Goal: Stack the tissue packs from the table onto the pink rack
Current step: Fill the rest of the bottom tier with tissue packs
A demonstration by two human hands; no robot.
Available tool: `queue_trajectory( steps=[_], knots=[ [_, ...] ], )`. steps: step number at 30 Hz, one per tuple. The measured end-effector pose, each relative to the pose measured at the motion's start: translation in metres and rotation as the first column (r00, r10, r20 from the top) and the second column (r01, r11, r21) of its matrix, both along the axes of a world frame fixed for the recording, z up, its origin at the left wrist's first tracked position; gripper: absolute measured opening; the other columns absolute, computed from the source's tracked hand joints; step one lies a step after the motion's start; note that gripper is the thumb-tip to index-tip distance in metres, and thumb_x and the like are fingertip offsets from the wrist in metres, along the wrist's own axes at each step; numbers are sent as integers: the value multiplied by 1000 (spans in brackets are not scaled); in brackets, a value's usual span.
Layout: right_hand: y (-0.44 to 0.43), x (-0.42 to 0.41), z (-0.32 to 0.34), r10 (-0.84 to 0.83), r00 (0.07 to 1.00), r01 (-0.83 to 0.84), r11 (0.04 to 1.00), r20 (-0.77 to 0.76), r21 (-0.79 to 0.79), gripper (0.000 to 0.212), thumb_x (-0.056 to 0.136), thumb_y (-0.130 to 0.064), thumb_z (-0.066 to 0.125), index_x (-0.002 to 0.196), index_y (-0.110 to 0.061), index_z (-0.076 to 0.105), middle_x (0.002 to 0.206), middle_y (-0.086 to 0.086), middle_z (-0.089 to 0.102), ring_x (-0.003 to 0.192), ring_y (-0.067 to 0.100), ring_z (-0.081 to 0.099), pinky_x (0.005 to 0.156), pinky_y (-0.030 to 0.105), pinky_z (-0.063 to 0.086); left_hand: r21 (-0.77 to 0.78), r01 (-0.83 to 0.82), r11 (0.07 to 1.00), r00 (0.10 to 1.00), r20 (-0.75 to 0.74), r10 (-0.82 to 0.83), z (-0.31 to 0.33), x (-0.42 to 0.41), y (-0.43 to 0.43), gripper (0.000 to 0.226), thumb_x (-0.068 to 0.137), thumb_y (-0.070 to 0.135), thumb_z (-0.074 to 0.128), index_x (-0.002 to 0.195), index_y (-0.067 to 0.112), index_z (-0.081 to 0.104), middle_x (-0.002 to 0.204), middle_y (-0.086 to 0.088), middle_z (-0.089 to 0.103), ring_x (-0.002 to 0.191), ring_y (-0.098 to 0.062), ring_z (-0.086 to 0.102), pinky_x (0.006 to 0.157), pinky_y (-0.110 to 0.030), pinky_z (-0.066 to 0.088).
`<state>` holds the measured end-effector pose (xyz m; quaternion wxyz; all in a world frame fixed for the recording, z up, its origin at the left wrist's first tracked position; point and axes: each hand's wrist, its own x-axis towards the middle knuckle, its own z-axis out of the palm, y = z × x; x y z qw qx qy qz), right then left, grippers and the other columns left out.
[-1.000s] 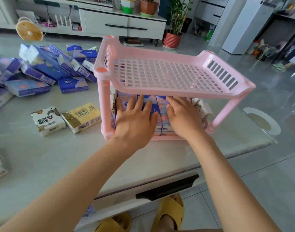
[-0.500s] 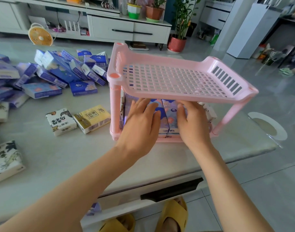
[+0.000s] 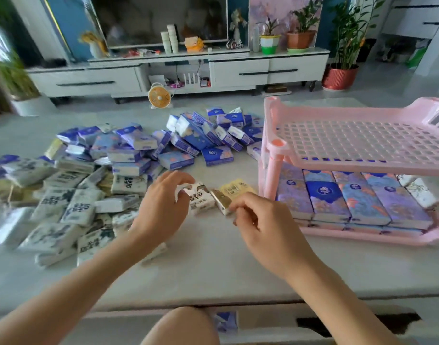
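The pink rack (image 3: 357,159) stands at the right of the table, its top shelf bare and its lower shelf filled with a row of blue and purple tissue packs (image 3: 350,197). My left hand (image 3: 161,210) curls its fingers round a white tissue pack (image 3: 198,197) lying on the table left of the rack. My right hand (image 3: 260,220) pinches the near end of a yellow tissue pack (image 3: 234,191) beside it. A big heap of blue packs (image 3: 188,138) and white packs (image 3: 64,207) covers the table's left and middle.
A small orange fan (image 3: 159,97) sits beyond the table's far edge. A white TV cabinet (image 3: 178,73) with potted plants runs along the back wall. My knee (image 3: 181,327) shows below the table's near edge, where a drawer holds a blue pack (image 3: 226,319).
Both hands have left the packs on the rack's lower shelf and moved left to the white and yellow packs on the table. The view has swung left, showing the heap of packs.
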<state>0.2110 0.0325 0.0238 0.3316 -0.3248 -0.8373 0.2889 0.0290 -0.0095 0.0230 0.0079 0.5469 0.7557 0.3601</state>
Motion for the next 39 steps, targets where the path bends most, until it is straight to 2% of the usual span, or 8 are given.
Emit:
queue_trajectory(
  steps=[11,18,21,23,25,28,33,39],
  knots=[
    [12,-33,0,-1,1000,1,1000,-28,11,20,90,-9,48,91,-15,66,71,-13,57,51,-2,47,58,7,33,-460,-186,868,858,-506,-84,-8,-65,80,60,89,19,49,143,19,25,148,-7,28,134,-29,25,105,-43,30],
    [14,-36,-2,-27,997,26,1000,-69,-2,20,91,-10,48,105,-16,61,84,-14,54,67,-2,48,69,12,39,-312,-216,925,719,-692,-66,-7,-70,80,45,88,11,48,131,17,40,128,-3,53,118,-24,46,96,-35,34],
    [7,-38,-5,-39,990,30,997,-134,-69,29,92,-17,50,121,-18,51,99,-9,54,80,5,52,76,15,41,-194,-92,977,929,-370,14,17,-48,54,25,89,20,52,113,15,51,100,1,63,85,-16,59,77,-28,45],
    [-1,-44,-5,-50,980,-1,966,-192,-257,36,92,-32,48,126,-24,42,106,-10,53,82,5,54,74,14,41,-175,32,984,988,156,-4,34,-31,36,6,88,16,56,93,15,53,85,3,63,70,-10,60,64,-22,48],
    [-8,-51,-8,-64,961,-75,875,-268,-478,36,88,-44,47,119,-25,43,106,-9,56,82,3,56,72,15,44,-168,226,959,746,663,-60,45,-18,22,11,88,9,56,77,13,56,71,0,64,58,-8,60,57,-19,49],
    [-10,-55,-10,-166,923,-100,768,-347,-632,16,90,-29,53,104,-21,52,90,1,66,79,19,63,74,36,52,-178,416,892,546,833,-88,43,-8,15,8,76,16,68,75,12,61,74,-5,68,63,-12,61,64,-22,52],
    [-6,-42,-2,-280,875,-97,698,-395,-709,8,89,-12,54,96,-14,55,81,6,66,59,17,62,53,28,53,-289,338,896,783,614,-97,28,-4,52,55,92,54,27,90,14,65,93,-6,69,84,-16,61,80,-28,46],
    [-9,-14,6,-232,928,-38,720,-292,-693,16,86,-24,51,88,-13,63,68,-3,58,45,11,52,41,20,39,-398,68,915,977,-161,-143,-15,-32,134,48,95,35,43,140,18,37,146,-7,35,134,-29,24,107,-37,23]
  ],
)
